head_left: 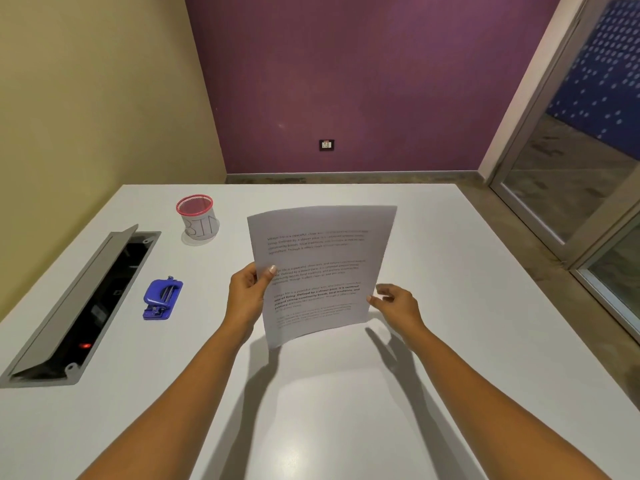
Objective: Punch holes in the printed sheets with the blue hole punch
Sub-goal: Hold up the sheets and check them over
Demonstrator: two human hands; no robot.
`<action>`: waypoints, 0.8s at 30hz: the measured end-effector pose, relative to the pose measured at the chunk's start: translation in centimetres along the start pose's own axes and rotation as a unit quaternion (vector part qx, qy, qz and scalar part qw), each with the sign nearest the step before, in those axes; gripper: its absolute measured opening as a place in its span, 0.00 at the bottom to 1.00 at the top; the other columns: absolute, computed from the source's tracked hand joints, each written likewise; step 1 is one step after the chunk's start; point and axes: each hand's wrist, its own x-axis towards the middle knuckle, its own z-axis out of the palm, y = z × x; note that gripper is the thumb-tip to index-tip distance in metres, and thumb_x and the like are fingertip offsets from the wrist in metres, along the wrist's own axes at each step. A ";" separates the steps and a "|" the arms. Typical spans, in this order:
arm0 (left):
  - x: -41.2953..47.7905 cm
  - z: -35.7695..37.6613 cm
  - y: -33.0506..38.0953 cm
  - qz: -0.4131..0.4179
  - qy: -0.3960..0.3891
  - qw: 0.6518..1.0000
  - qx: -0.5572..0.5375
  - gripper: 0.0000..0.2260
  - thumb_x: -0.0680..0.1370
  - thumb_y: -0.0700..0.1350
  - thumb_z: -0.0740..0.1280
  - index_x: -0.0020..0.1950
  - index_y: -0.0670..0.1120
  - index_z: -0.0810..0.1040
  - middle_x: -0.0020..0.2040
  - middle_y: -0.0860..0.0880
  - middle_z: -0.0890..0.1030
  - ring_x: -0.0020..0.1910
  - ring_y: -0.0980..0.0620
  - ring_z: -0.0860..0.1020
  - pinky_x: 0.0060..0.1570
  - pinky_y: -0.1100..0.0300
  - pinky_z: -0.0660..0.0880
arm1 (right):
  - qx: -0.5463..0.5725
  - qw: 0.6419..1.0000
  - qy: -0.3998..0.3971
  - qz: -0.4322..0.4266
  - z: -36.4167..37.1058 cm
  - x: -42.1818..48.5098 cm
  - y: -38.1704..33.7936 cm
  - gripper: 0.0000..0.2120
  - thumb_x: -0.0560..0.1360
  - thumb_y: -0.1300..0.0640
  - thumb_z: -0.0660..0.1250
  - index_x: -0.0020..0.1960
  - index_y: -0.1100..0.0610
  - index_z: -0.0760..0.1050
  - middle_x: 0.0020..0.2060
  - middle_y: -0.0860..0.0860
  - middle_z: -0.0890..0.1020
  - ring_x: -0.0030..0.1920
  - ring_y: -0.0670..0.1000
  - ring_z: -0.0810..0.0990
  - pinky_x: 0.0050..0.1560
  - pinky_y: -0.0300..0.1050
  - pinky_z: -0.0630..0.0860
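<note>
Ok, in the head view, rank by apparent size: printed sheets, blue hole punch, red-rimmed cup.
Printed sheets, clearly largest, though held nearer the camera. Red-rimmed cup and blue hole punch look alike; I won't rank them.

One printed sheet (320,271), one blue hole punch (162,298), one mesh cup (198,218), two hands (247,294).

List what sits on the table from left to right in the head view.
Open cable hatch → blue hole punch → red-rimmed bin cup → left hand → printed sheets → right hand.
</note>
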 end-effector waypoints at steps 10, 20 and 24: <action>0.6 -0.4 -0.3 -0.024 0.106 0.984 -0.139 0.05 0.78 0.40 0.62 0.52 0.46 0.76 0.43 0.52 0.80 0.41 0.56 0.78 0.33 0.68 0.75 | -0.030 0.972 -0.185 0.143 0.5 -1.8 0.2 0.23 0.74 0.47 0.64 0.63 0.61 0.72 0.60 0.55 0.77 0.50 0.49 0.75 0.52 0.43 0.67; 0.4 -0.7 -0.5 -0.090 0.142 0.959 -0.229 0.13 0.78 0.37 0.62 0.35 0.48 0.67 0.34 0.53 0.80 0.34 0.62 0.80 0.28 0.68 0.77 | 0.265 0.951 -0.111 0.113 2.6 -0.9 -0.8 0.04 0.77 0.63 0.62 0.48 0.57 0.73 0.41 0.50 0.80 0.39 0.47 0.79 0.36 0.35 0.78; 0.3 -1.9 -1.0 -0.105 0.147 0.958 -0.221 0.13 0.76 0.33 0.63 0.36 0.46 0.66 0.39 0.48 0.76 0.39 0.55 0.77 0.31 0.68 0.78 | 0.264 0.958 -0.084 0.072 1.6 -0.6 -1.0 0.10 0.77 0.64 0.60 0.57 0.57 0.72 0.45 0.48 0.80 0.43 0.46 0.79 0.37 0.34 0.76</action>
